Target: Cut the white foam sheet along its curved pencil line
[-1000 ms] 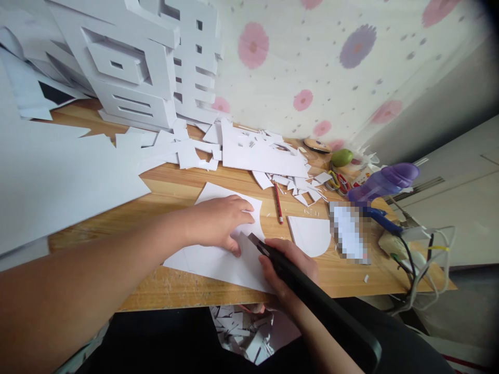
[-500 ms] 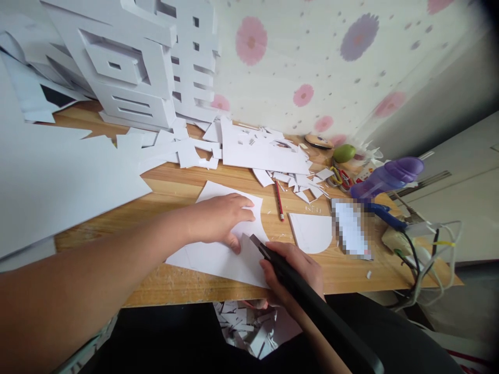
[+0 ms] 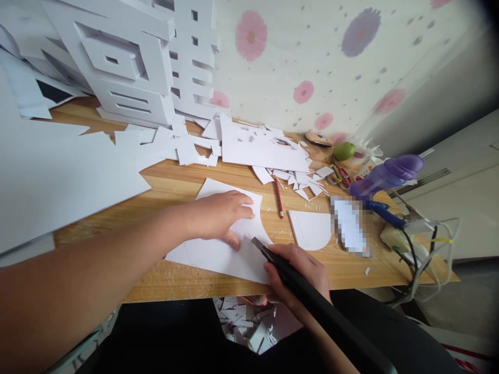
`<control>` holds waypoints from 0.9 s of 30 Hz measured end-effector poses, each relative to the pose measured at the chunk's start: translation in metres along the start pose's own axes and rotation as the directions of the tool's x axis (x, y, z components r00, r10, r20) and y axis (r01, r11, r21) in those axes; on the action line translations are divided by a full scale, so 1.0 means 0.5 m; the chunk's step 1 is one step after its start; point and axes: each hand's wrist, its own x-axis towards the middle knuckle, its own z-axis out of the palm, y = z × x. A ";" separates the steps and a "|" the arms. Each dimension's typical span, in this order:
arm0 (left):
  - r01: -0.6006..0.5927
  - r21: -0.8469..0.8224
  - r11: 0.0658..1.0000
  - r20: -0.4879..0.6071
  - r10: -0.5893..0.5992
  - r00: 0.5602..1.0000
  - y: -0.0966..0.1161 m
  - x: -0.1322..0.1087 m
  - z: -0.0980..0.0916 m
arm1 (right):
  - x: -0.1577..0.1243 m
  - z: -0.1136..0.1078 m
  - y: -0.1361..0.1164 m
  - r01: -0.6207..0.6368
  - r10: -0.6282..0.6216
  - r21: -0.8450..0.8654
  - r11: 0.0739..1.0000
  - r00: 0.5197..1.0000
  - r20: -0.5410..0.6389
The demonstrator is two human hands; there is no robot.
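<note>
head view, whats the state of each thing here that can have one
left hand, open, pressed flat on the sheet
right hand, closed around the knife
knife, tip touching the sheet
sheet, flat on the table, curved cut on its right side
half-round piece, cut free, lying apart from the sheet
pencil, lying flat, untouched
purple bottle, lying on its side

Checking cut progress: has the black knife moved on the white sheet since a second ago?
Yes. Against the red pencil, the black knife in the right hand has slid slightly across the white sheet, toward the near edge of the table.
</note>
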 end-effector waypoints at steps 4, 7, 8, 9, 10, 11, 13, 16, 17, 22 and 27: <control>-0.019 -0.012 1.000 -0.027 0.019 0.999 -0.007 0.002 0.007 | -0.001 -0.004 0.001 0.020 -0.020 0.011 1.000 1.000 0.012; -0.026 -0.021 0.999 -0.037 0.025 0.999 -0.010 0.002 0.010 | -0.004 -0.009 0.002 0.024 -0.024 0.013 1.000 0.999 0.029; -0.025 -0.022 0.999 -0.036 0.024 0.999 -0.010 0.002 0.011 | -0.005 -0.010 0.002 0.025 -0.025 0.015 1.000 0.999 0.034; -0.021 -0.023 1.000 -0.033 0.020 0.999 -0.009 0.002 0.010 | -0.006 -0.011 0.002 0.026 -0.026 0.017 1.000 0.999 0.038; -0.018 -0.023 1.000 -0.030 0.018 0.999 -0.009 0.002 0.010 | -0.007 -0.013 0.003 0.028 -0.029 0.018 0.999 0.999 0.042; -0.017 -0.024 1.000 -0.026 0.016 1.000 -0.008 0.003 0.009 | -0.008 -0.014 0.003 0.032 -0.033 0.018 0.999 0.998 0.044; -0.013 -0.024 1.000 -0.018 0.013 1.000 -0.007 0.005 0.009 | -0.009 -0.016 0.003 0.041 -0.042 0.022 0.999 0.998 0.047; -0.003 -0.021 1.000 -0.007 0.003 1.000 -0.007 0.008 0.008 | -0.011 -0.022 0.003 0.054 -0.056 0.036 0.998 0.997 0.052; 0.002 -0.019 1.000 -0.004 -0.002 1.000 -0.008 0.008 0.008 | -0.011 -0.024 0.004 0.057 -0.059 0.041 0.998 0.997 0.059; -0.021 -0.018 1.000 -0.005 0.021 1.000 -0.006 0.001 0.003 | -0.009 -0.045 0.007 0.089 -0.092 0.029 0.996 0.988 0.127; -0.010 0.000 1.000 0.007 0.010 1.000 -0.002 -0.002 -0.001 | -0.002 -0.064 0.013 0.153 -0.151 0.005 0.988 0.968 0.199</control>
